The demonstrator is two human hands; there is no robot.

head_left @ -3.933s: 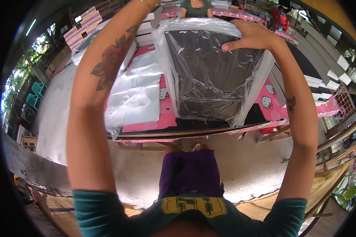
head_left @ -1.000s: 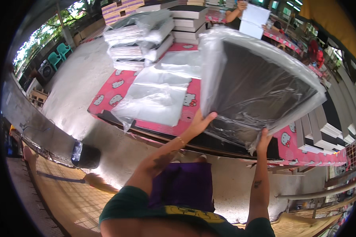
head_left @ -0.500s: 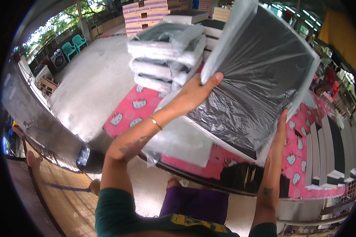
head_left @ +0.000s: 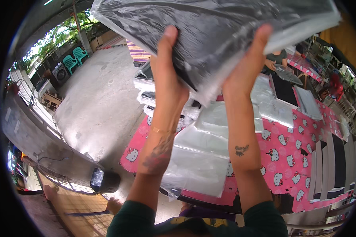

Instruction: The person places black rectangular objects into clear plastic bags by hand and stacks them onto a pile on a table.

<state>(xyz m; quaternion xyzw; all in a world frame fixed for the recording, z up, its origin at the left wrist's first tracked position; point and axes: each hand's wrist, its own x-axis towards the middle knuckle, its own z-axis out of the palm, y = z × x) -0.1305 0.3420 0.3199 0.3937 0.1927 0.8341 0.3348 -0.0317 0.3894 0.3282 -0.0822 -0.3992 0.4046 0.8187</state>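
A large, flat black box [head_left: 213,43] in a clear plastic bag is lifted high in front of me, one corner pointing down toward me. My left hand [head_left: 166,75] grips its lower left edge with the thumb on the black face. On the lower right edge my right hand [head_left: 245,73] holds it the same way; the fingers of both hands are hidden behind. Below lie clear plastic bags [head_left: 201,158] on the pink patterned tablecloth [head_left: 283,162]. A stack of bagged boxes [head_left: 145,85] stands behind my left forearm, partly covered by it.
Grey and black panels [head_left: 336,166] stand in a row at the table's right end. Farther back are a bagged black box [head_left: 283,91] and another person [head_left: 280,59] handling a bagged item. A black bin [head_left: 106,181] sits on the floor at left, green chairs [head_left: 80,53] beyond.
The bagged box has been raised and turned so a corner points at me. Both hands have come up with it, my right hand moving left and my left hand shifting grip along the edge.
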